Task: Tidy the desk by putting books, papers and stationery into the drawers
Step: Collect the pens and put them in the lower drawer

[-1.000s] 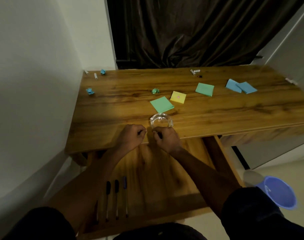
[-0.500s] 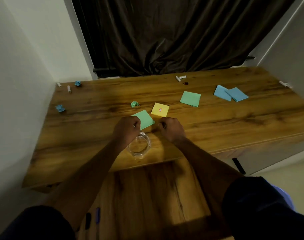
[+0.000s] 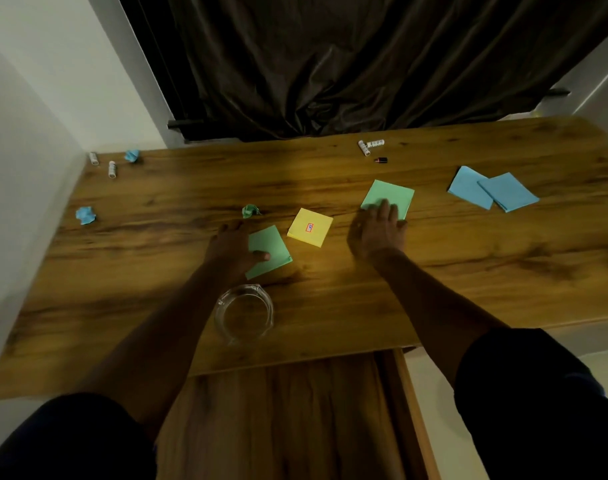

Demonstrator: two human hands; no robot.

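Hands split onto 2 green notes

The right hand has left the yellow pad and lies flat, fingers straight, on the far note. The left hand now rests its thumb on the near note; I cannot tell if it grips. Neither is lifted; the open drawer probably comes next. A glass dish and 2 blue notes remain on the desk, with a dark curtain behind.

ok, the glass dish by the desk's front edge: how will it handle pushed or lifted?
The glass dish looks thick-walled, so probably rigid and heavy for its size. Low and wide, it should slide on the smooth desk rather than tip. It sits near the front edge, so a shove could drop and break it.
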